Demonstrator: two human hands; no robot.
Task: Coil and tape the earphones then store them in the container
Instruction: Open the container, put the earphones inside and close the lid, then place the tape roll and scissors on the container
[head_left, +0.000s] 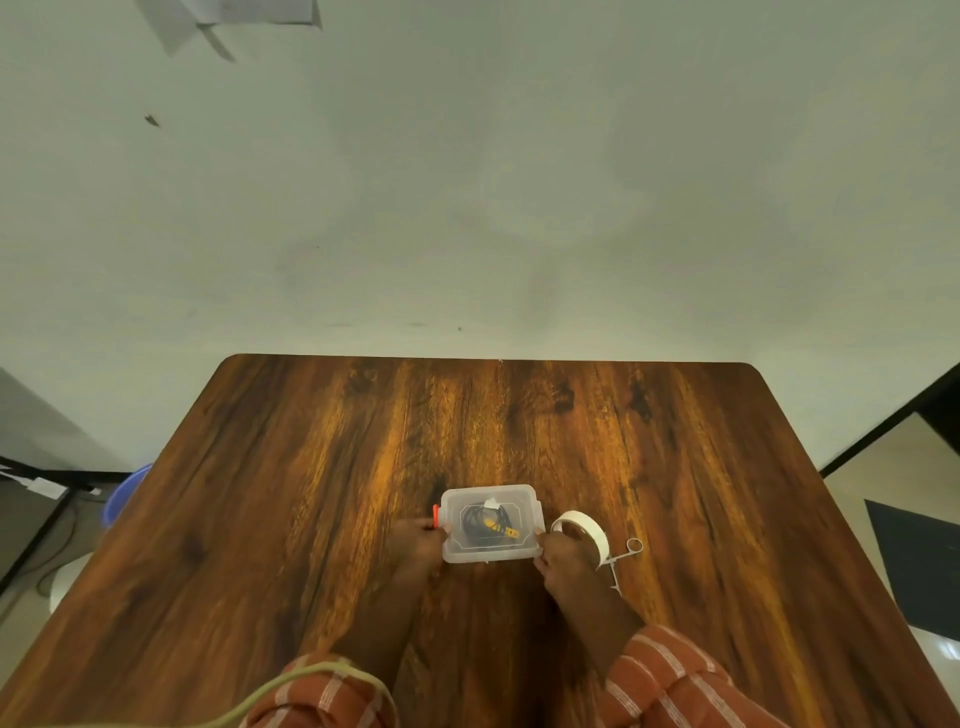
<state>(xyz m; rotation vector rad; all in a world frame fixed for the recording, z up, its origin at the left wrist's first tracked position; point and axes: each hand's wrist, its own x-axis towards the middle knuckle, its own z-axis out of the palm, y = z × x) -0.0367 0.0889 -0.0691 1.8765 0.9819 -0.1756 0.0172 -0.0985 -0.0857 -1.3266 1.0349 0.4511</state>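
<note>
A small clear plastic container (524, 499) with its lid on sits on the wooden table (311, 467). An orange latch (436, 516) shows on its left side. Through the lid I see the black coiled earphones (480, 522) with a yellow part and a piece of white tape on the coil. My left hand (415, 543) presses against the container's left side by the latch. My right hand (563, 561) grips its right side. A roll of white tape (587, 532) stands just right of the container, and small metal scissors (621, 561) lie beside the roll.
The table runs back to a pale wall. A blue tub (122, 493) sits on the floor off the left edge, and a dark mat (919, 561) lies on the floor to the right.
</note>
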